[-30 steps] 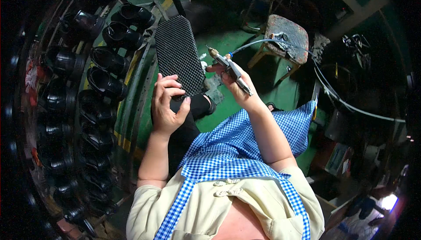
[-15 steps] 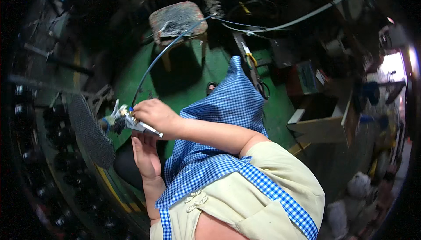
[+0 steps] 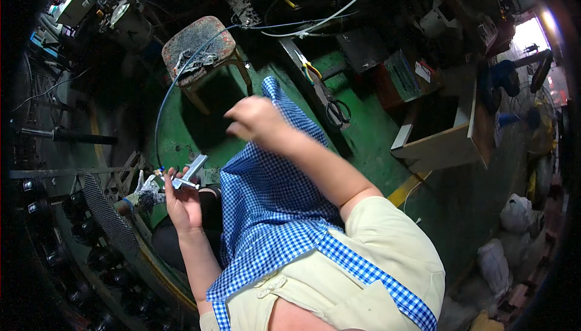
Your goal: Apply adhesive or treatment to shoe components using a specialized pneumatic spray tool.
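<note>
Dim overall — white glare from a bright opening [image 3: 528, 36] far right, right hand [image 3: 257, 120] blurred, edges dark, bowed

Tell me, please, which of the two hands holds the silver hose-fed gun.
The left hand holds the silver hose-fed gun; the right hand, blurred and partly over the checked apron, is apart from it.

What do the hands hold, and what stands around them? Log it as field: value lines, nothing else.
Left hand: holds a metal tool
Right hand: in the air by the checked apron; blurred, fingers partly curled, no object visible in it
Hose: blue, runs from the metal tool up across the stool in view
Stool: worn top, dark material on it
Scissors: dark-handled, near a yellow-handled tool
Left side: textured pad, dark shoes
Floor: green
</note>
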Demonstrator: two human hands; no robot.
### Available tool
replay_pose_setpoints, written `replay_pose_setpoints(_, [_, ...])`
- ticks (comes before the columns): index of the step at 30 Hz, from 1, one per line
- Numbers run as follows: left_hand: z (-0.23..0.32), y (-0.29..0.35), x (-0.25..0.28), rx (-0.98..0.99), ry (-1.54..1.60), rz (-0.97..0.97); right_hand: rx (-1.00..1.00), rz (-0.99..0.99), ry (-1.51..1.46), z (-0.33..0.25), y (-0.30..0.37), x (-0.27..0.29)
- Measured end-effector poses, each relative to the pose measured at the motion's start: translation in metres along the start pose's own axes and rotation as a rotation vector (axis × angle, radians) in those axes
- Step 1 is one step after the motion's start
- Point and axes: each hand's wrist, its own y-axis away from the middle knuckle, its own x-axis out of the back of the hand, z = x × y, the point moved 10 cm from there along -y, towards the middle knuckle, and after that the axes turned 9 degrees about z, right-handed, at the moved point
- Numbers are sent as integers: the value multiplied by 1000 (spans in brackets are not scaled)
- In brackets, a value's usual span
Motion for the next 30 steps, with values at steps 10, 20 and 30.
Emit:
replay_pose_setpoints(10, [-13,-17,52,-55,-118,98,-687,65,617,403,80,72])
replay_pose_setpoints(20, [-14,-26,65,-21,-182,465,-653,-111,1085,538,29,17])
replay_pose_setpoints(30, [-10,-41,61,5,-155,457,-459,-197,1141,536,4,5])
